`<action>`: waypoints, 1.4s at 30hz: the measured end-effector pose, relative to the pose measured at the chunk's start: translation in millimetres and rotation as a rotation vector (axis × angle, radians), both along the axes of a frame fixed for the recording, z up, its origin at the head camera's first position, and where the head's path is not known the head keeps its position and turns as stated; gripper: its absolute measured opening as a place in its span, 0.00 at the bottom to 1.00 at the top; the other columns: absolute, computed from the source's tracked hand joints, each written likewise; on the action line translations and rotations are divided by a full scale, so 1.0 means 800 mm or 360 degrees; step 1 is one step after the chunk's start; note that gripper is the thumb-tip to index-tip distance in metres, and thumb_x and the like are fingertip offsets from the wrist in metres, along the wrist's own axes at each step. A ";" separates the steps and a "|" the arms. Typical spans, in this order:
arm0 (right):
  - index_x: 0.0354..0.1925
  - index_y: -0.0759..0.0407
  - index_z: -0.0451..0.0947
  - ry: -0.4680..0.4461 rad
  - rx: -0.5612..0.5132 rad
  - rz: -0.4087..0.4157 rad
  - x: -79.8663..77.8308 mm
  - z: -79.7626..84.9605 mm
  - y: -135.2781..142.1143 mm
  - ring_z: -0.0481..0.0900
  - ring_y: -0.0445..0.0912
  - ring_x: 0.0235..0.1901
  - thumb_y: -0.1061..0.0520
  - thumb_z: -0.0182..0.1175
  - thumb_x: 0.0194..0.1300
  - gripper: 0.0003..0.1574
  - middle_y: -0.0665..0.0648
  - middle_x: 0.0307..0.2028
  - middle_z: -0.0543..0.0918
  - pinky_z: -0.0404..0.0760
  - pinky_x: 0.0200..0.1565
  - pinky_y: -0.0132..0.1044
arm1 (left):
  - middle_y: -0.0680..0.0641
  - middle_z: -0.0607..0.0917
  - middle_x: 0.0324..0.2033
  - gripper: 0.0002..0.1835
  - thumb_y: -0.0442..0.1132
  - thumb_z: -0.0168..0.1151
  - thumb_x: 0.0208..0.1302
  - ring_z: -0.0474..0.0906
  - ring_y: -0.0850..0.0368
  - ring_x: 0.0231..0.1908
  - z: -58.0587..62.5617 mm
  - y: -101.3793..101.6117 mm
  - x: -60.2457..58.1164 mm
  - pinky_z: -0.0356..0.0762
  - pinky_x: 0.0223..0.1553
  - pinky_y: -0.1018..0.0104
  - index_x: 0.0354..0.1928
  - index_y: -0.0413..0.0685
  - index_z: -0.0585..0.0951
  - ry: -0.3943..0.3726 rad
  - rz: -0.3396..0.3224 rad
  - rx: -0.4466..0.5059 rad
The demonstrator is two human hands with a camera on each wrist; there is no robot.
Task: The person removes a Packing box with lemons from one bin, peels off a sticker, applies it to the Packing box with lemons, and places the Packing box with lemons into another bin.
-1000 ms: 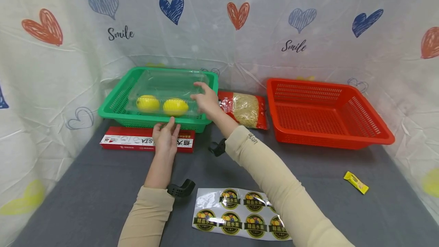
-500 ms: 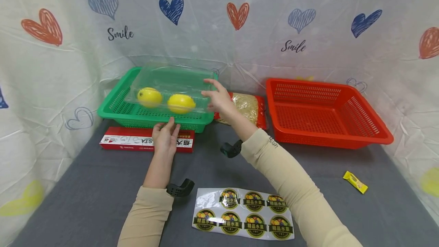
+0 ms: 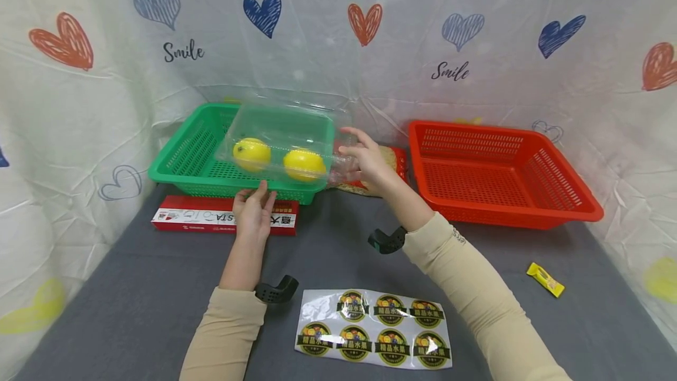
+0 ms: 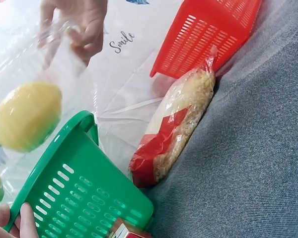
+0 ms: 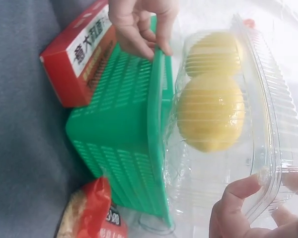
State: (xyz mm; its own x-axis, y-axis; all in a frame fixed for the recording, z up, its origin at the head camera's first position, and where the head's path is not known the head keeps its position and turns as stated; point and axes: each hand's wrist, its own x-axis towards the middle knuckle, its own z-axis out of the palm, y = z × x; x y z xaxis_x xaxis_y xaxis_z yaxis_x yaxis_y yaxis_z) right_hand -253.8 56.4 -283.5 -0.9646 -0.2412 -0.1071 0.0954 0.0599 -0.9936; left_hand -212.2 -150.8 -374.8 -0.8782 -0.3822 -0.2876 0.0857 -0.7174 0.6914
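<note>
A clear plastic clamshell box holds two lemons, a left one and a right one. My right hand grips the box by its right end; in the right wrist view thumb and fingers pinch its rim. The box hangs above the green basket, over its right part. At that basket's front rim is my left hand, its thumb and fingers pinching the rim, as the right wrist view shows.
A red pasta box lies before the green basket. Behind my right hand lies a red-and-clear noodle bag. A red basket stands at the right. A sticker sheet and a small yellow packet lie on the grey table.
My right hand has lifted the clamshell box with the lemons out of the green basket and moved it to the right. The left hand stays at the basket's rim.
</note>
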 end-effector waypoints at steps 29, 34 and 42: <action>0.65 0.50 0.59 0.0051 0.0106 -0.0037 0.043 -0.006 0.082 0.61 0.61 0.56 0.58 0.49 0.67 0.29 0.63 0.65 0.51 0.74 0.43 0.45 | 0.48 0.68 0.42 0.08 0.30 0.51 0.64 0.72 0.59 0.38 -0.003 0.000 0.001 0.73 0.48 0.70 0.37 0.46 0.63 0.0039 -0.0024 -0.0026; 0.66 0.49 0.58 0.0075 0.0156 -0.0042 0.051 -0.008 0.093 0.65 0.56 0.52 0.58 0.49 0.67 0.30 0.62 0.63 0.53 0.75 0.39 0.40 | 0.48 0.68 0.42 0.09 0.29 0.52 0.64 0.73 0.59 0.38 -0.003 -0.001 0.002 0.74 0.48 0.70 0.37 0.46 0.62 0.0018 -0.0022 -0.0023; 0.67 0.51 0.56 0.0124 0.0231 -0.0027 0.068 -0.007 0.114 0.72 0.48 0.32 0.57 0.49 0.67 0.31 0.66 0.59 0.58 0.76 0.35 0.34 | 0.47 0.68 0.43 0.11 0.33 0.55 0.63 0.73 0.58 0.43 -0.003 -0.001 -0.001 0.74 0.47 0.71 0.36 0.47 0.62 -0.0015 -0.0017 -0.0067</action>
State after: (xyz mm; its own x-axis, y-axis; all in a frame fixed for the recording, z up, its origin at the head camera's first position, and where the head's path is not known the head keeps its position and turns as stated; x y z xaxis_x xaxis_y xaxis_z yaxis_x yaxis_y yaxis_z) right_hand -199.7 147.9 -288.8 -0.9751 -0.2123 -0.0641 0.0204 0.2022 -0.9791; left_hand -213.2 -151.3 -376.9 -0.8797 -0.3846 -0.2797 0.0714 -0.6883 0.7219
